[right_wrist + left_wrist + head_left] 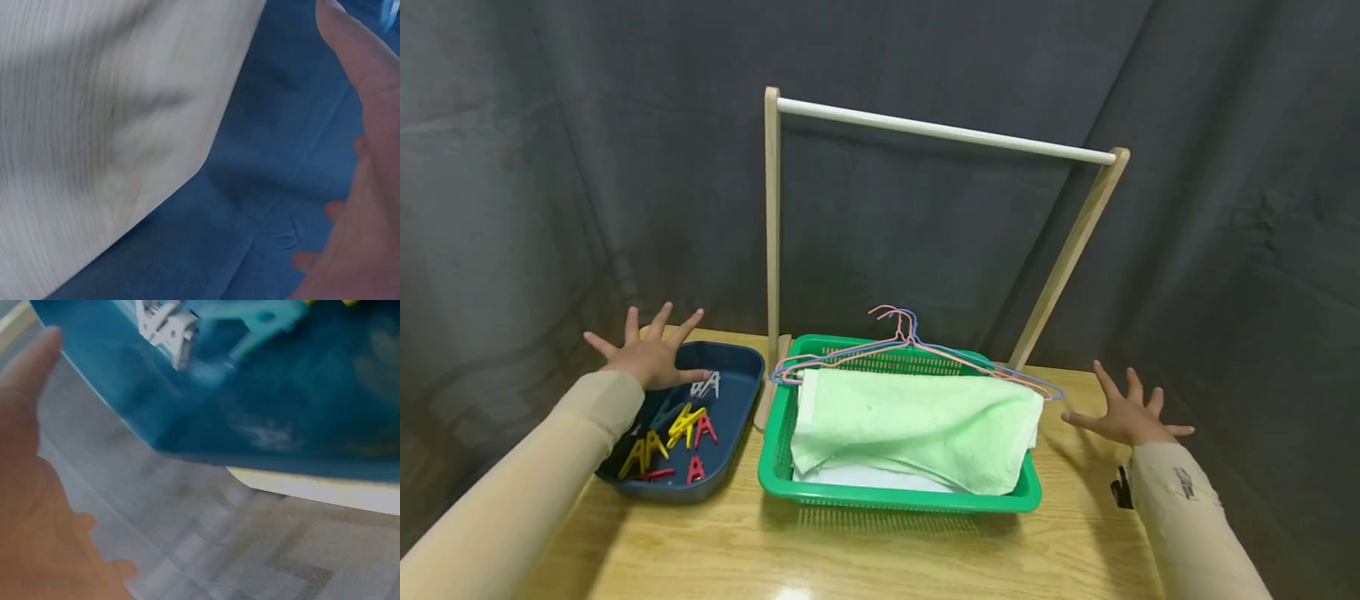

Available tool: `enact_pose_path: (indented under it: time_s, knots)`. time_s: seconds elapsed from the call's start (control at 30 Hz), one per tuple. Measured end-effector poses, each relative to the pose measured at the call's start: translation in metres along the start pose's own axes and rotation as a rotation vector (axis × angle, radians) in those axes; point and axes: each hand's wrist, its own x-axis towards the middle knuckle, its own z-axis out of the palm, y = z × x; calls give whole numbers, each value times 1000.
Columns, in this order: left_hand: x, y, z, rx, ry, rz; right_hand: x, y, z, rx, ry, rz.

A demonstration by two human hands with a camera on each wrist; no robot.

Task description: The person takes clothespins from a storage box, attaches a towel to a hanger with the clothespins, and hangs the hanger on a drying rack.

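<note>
My left hand [651, 360], fingers spread wide, hovers over the back left of a dark blue tub [741, 392] and holds nothing. Several clothespins lie in the tub: white [706, 385], yellow [685, 423], red [696, 469] and dark teal ones. Off to the right, my right hand [1126, 417] is also spread with nothing in it, above the table's right side. Between the hands, a green basket [898, 497] bears a folded light green towel [910, 425] and pink and blue hangers [904, 340]. Something white lies under the towel, mostly hidden.
Behind the basket rises a wooden rack with a white rail [947, 131], a left post [772, 225] and a leaning right post [1067, 258]. The wooden table [865, 558] has a corner near my right hand. A dark grey curtain [910, 225] hangs behind.
</note>
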Motion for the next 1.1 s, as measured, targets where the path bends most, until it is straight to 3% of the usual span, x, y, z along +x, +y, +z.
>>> enact_pose_path:
  time_s: [0.43,0.67,1.1]
  knots:
    - [-11,18,-10,-20,-12,4,-18,-16,11,145,33,-58]
    - [-21,28,-13,-45,13,43,-24,-22,26,264,117,-128]
    - [-33,31,-5,-17,57,121,-43,-54,44,425,168,-49]
